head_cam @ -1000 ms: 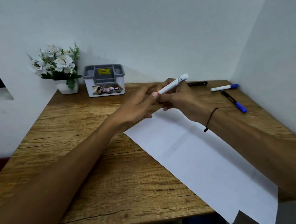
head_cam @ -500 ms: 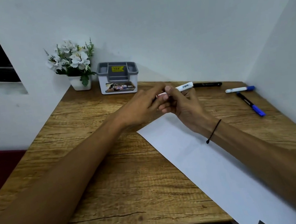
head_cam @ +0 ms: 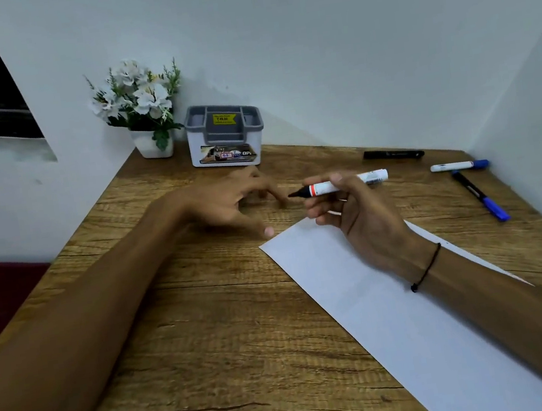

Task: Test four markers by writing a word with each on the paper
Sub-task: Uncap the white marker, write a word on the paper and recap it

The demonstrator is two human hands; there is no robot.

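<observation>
The right hand (head_cam: 360,214) grips an uncapped white marker (head_cam: 339,185) above the far end of the paper (head_cam: 380,311), tip pointing left. The left hand (head_cam: 228,204) hovers half-open just left of it; whether it holds anything is unclear. Three more markers lie far right.

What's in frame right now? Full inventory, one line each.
white marker: 1, white barrel, red band, black tip uncapped, in right hand
black marker: 1, black, far edge of desk
blue-capped marker: 1, white and blue, right side
blue pen: 1, black and blue, right side
paper: 1, white, blank, near right
organiser box: 1, grey and white, back
flower pot: 1, white flowers, back left corner
desk: 1, wood
hands: left hand open on desk; right hand holding marker
</observation>
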